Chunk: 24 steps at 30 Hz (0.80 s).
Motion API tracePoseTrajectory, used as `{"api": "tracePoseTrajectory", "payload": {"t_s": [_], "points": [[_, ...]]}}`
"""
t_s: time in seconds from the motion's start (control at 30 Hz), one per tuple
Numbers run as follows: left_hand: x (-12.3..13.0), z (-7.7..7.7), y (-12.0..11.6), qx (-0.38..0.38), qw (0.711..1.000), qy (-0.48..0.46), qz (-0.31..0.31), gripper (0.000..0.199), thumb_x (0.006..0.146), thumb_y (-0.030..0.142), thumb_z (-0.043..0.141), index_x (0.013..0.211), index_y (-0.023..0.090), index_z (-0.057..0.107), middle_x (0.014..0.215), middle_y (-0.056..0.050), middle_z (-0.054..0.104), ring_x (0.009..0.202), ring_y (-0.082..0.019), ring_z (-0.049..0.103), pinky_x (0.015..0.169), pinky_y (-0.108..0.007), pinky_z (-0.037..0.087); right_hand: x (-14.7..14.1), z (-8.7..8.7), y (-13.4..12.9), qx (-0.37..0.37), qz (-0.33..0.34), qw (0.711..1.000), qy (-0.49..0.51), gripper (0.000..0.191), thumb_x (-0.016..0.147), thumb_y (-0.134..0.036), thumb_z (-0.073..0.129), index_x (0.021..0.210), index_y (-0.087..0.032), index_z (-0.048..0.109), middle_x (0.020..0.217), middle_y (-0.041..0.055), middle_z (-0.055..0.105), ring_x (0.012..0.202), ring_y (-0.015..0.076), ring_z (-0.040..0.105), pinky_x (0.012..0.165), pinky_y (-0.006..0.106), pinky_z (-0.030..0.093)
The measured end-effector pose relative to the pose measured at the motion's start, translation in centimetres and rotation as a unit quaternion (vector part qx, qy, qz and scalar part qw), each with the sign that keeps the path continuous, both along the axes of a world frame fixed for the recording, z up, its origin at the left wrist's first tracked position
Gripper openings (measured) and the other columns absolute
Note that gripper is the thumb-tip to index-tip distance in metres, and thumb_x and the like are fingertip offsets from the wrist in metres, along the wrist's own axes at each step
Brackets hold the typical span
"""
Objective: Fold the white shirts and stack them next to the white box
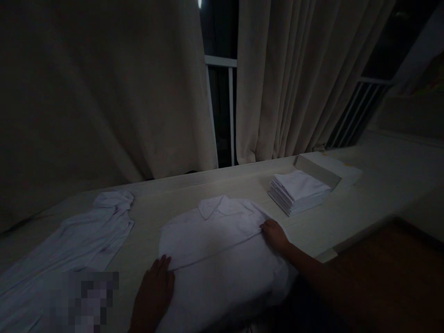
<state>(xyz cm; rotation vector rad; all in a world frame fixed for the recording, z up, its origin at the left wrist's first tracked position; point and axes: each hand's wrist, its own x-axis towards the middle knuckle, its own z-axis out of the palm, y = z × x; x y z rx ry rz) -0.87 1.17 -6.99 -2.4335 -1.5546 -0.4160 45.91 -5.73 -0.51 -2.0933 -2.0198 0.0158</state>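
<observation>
A white collared shirt (pixel 222 263) lies spread on the pale tabletop in front of me, its collar at the far side. A crease or edge runs across it from one hand to the other. My left hand (pixel 154 289) rests on the shirt's left edge, fingers stretched out and lying flat. On the opposite side, my right hand (pixel 275 236) has its fingers curled and pinching the cloth where the line ends. The near part of the shirt hangs into shadow by my body, so its lower edge is hard to see.
At the right stands a stack of folded white shirts (pixel 298 192), with a pale box or board (pixel 324 166) behind it. Another white garment (pixel 86 231) lies loosely at the left. Beige curtains (pixel 277 83) and a window railing (pixel 221 61) border the table's back (pixel 194 178). The room is dim.
</observation>
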Motion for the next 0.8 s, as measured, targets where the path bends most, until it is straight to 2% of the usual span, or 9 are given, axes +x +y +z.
{"api": "tracePoseTrajectory", "payload": {"t_s": [0.17, 0.23, 0.3, 0.37, 0.47, 0.6, 0.7, 0.8], "points": [[0.1, 0.8, -0.2, 0.042, 0.999, -0.011, -0.007, 0.048, 0.086, 0.037, 0.041, 0.120, 0.007, 0.057, 0.130, -0.019, 0.057, 0.127, -0.030, 0.047, 0.108, -0.045, 0.034, 0.1, 0.8, -0.3, -0.024, -0.008, 1.000, 0.000, 0.022, 0.080, -0.011, 0.052, 0.090, -0.014, 0.072, 0.093, 0.0130, 0.067, 0.094, 0.0226, 0.058, 0.088, 0.029, 0.039], [0.2, 1.5, -0.5, 0.048, 0.999, -0.020, -0.002, 0.041, 0.086, 0.035, 0.041, 0.111, 0.008, 0.059, 0.121, -0.019, 0.060, 0.120, -0.029, 0.051, 0.106, -0.043, 0.037, -0.3, 1.4, 0.5, -0.023, -0.020, 1.000, 0.006, 0.029, 0.083, -0.011, 0.048, 0.101, -0.013, 0.070, 0.102, 0.0135, 0.067, 0.100, 0.0216, 0.058, 0.090, 0.028, 0.040], [0.5, 2.4, -1.0, 0.037, 0.999, -0.026, 0.014, 0.034, 0.086, 0.031, 0.039, 0.105, 0.010, 0.059, 0.112, -0.016, 0.062, 0.110, -0.026, 0.056, 0.101, -0.040, 0.040, -0.8, 2.0, 1.9, -0.019, -0.024, 0.999, 0.011, 0.039, 0.086, -0.011, 0.041, 0.120, -0.013, 0.062, 0.119, 0.0130, 0.063, 0.111, 0.0196, 0.054, 0.096, 0.028, 0.037], [0.8, 3.3, -1.5, 0.024, 0.999, -0.030, 0.028, 0.030, 0.086, 0.028, 0.037, 0.103, 0.012, 0.057, 0.105, -0.014, 0.061, 0.101, -0.024, 0.058, 0.095, -0.038, 0.043, -1.4, 2.5, 3.6, -0.029, -0.015, 0.999, 0.014, 0.043, 0.088, -0.013, 0.041, 0.127, -0.016, 0.058, 0.129, 0.0110, 0.059, 0.117, 0.0181, 0.052, 0.100, 0.028, 0.034], [1.4, 4.6, -2.1, 0.018, 0.998, -0.042, 0.036, 0.029, 0.085, 0.025, 0.037, 0.101, 0.012, 0.057, 0.103, -0.014, 0.061, 0.097, -0.023, 0.058, 0.091, -0.038, 0.043, -1.9, 3.0, 5.9, -0.064, -0.019, 0.998, 0.007, 0.032, 0.084, -0.020, 0.051, 0.112, -0.017, 0.066, 0.119, 0.0133, 0.064, 0.113, 0.0232, 0.055, 0.099, 0.035, 0.035], [1.9, 5.7, -2.5, 0.002, 0.996, -0.079, 0.050, 0.029, 0.081, 0.025, 0.039, 0.098, 0.013, 0.060, 0.102, -0.014, 0.063, 0.096, -0.024, 0.058, 0.087, -0.038, 0.044, -1.1, 2.9, 7.2, -0.096, -0.077, 0.992, -0.006, 0.025, 0.079, -0.022, 0.054, 0.096, -0.012, 0.070, 0.103, 0.0195, 0.068, 0.107, 0.0303, 0.059, 0.091, 0.042, 0.040], [2.0, 5.9, -2.5, -0.011, 0.993, -0.090, 0.069, 0.030, 0.080, 0.027, 0.038, 0.094, 0.013, 0.061, 0.098, -0.014, 0.063, 0.093, -0.024, 0.059, 0.083, -0.038, 0.045, 0.1, 2.9, 7.1, -0.106, -0.116, 0.988, -0.003, 0.026, 0.077, -0.020, 0.054, 0.095, -0.011, 0.069, 0.101, 0.0200, 0.068, 0.099, 0.0292, 0.063, 0.083, 0.039, 0.044], [2.0, 5.7, -2.5, -0.009, 0.992, -0.082, 0.099, 0.034, 0.082, 0.029, 0.036, 0.096, 0.012, 0.061, 0.097, -0.015, 0.063, 0.092, -0.026, 0.059, 0.083, -0.039, 0.045, 0.7, 3.5, 6.5, -0.098, -0.122, 0.988, 0.010, 0.030, 0.077, -0.015, 0.052, 0.103, -0.012, 0.067, 0.101, 0.0162, 0.068, 0.093, 0.0246, 0.064, 0.079, 0.033, 0.045]]}}
